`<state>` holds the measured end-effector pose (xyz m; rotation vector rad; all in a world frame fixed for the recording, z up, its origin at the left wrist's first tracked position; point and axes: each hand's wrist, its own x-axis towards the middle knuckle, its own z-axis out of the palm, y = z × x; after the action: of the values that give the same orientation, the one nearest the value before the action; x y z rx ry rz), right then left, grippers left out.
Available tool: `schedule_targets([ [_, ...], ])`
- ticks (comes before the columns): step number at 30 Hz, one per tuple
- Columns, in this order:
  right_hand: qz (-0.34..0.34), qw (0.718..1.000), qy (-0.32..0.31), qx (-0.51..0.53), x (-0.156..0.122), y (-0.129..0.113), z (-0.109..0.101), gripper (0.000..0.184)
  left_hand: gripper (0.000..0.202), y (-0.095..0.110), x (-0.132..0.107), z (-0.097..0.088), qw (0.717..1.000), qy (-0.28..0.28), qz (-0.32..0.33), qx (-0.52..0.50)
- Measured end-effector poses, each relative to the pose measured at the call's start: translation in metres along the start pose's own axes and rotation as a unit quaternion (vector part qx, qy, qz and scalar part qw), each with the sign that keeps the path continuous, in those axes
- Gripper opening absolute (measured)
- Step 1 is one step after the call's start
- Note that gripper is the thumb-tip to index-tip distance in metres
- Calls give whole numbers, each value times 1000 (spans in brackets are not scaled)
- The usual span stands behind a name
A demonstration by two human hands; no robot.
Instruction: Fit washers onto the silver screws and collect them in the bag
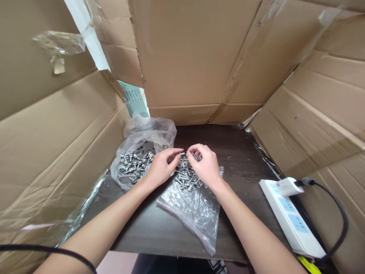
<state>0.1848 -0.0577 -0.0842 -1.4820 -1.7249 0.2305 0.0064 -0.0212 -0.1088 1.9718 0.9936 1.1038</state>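
Note:
Both hands meet over a dark table [239, 152]. My left hand [161, 167] pinches a small metal screw [182, 154] between thumb and fingertips. My right hand [203, 164] has its fingers curled and pinched beside that screw; what it holds is hidden. Below the hands, a heap of loose screws and washers [186, 179] lies on a flat clear plastic bag [194, 209]. To the left, an open crumpled plastic bag [148, 133] holds several more screws [134, 163].
Cardboard walls stand on the left [57, 133], the back [194, 57] and the right [319, 106]. A white power strip [291, 217] with a plugged-in adapter and black cable [339, 213] lies at the table's right edge. Another black cable [42, 249] crosses the lower left.

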Motion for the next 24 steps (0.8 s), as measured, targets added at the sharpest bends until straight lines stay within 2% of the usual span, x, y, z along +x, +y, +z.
schedule_targets([
  [5,-37,998,46,24,-16,-1,-1,10,30,3,-3,1,996,-26,58,64],
  [8,-55,997,51,26,-18,0,4,11,28,5,-4,0,994,-20,82,76],
  [12,-90,990,99,45,-19,1,9,13,25,9,-5,-1,989,-19,115,90],
  [16,-87,986,131,55,-20,-3,9,9,25,11,-5,-2,987,-3,123,105],
  [24,-90,986,130,43,-22,-5,5,9,25,10,-4,-1,988,-1,120,97],
])
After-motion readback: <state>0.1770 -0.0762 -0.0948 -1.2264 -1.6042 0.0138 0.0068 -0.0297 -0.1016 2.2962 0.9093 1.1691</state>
